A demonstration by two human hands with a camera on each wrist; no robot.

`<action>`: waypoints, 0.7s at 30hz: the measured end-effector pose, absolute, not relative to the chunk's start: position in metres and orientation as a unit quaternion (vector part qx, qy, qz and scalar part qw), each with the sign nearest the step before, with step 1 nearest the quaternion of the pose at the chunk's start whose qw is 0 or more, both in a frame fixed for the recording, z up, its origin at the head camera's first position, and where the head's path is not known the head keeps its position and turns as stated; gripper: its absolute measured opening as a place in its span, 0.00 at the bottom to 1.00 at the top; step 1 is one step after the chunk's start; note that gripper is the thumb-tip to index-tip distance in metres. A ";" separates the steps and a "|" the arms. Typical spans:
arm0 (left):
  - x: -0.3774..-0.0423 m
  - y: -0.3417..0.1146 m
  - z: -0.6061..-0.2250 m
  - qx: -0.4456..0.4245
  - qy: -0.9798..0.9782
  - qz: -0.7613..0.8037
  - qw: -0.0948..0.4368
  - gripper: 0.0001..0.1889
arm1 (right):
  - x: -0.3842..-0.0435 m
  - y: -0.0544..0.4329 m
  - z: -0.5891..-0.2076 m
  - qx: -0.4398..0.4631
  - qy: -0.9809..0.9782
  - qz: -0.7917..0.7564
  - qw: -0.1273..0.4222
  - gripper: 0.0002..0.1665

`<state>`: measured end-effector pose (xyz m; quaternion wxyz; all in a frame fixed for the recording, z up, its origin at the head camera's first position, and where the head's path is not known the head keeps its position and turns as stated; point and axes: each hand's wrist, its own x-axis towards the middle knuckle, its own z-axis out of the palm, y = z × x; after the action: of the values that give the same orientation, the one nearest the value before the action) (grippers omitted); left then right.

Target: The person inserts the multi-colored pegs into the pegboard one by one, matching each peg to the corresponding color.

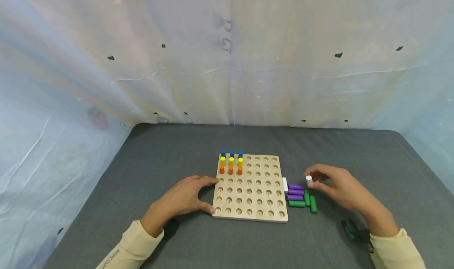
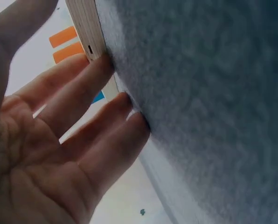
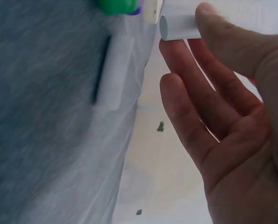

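Observation:
A square wooden pegboard (image 1: 253,186) with rows of round holes lies on the grey cloth. Three blue pegs (image 1: 232,153), three yellow pegs (image 1: 231,161) and three orange pegs (image 1: 231,169) stand in rows at its far left corner. Along the board's left edge my left hand (image 1: 182,196) rests with fingers spread, fingertips against the wood (image 2: 85,28). To the right of the board, my right hand (image 1: 342,188) pinches a white peg (image 1: 309,179) between thumb and fingers. The right wrist view shows this white peg (image 3: 180,28) above the cloth.
Between the board and my right hand lie purple pegs (image 1: 296,192), green pegs (image 1: 307,198) and a white peg (image 1: 285,185) by the board's right edge. Another white piece (image 3: 116,72) lies on the cloth in the right wrist view. Pale sheeting (image 1: 266,83) hangs behind the table.

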<state>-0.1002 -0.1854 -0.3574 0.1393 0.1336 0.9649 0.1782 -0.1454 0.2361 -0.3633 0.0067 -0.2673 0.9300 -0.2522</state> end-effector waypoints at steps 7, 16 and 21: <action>-0.102 -0.186 -0.361 0.148 0.963 0.193 0.119 0.43 | -0.149 0.220 -0.355 -0.283 0.922 -0.264 0.013 0.15; -0.102 -0.185 -0.362 0.155 0.962 0.197 0.109 0.43 | -0.151 0.204 -0.352 -0.284 0.918 -0.276 0.023 0.17; -0.103 -0.184 -0.362 0.150 0.962 0.198 0.111 0.44 | -0.153 0.197 -0.350 -0.288 0.917 -0.277 0.020 0.16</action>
<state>-0.1026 -0.1842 -0.3618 0.1112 0.1503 0.9622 0.1982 -0.1530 0.1972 -0.3504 0.0198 -0.2882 0.9165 -0.2766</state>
